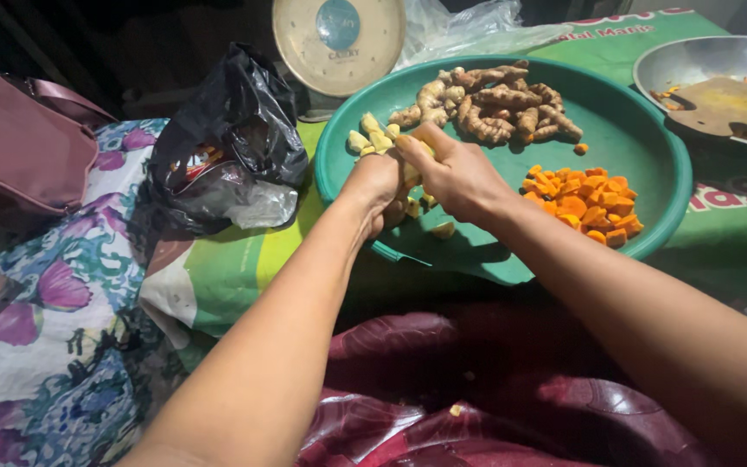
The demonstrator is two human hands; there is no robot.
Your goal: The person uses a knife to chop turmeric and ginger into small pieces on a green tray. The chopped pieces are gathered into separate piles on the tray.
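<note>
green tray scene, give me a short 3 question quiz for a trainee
1. True or false: the orange cut pieces lie inside the green tray.
2. What sits at the far side of the tray: A) whole roots B) eggs C) leaves?
3. What stands beyond the tray, next to the black plastic bag?

Key:
1. True.
2. A.
3. A round-dial weighing scale.

Both hands, left hand and right hand, meet over the pale cut pieces at the tray's near left part.
</note>
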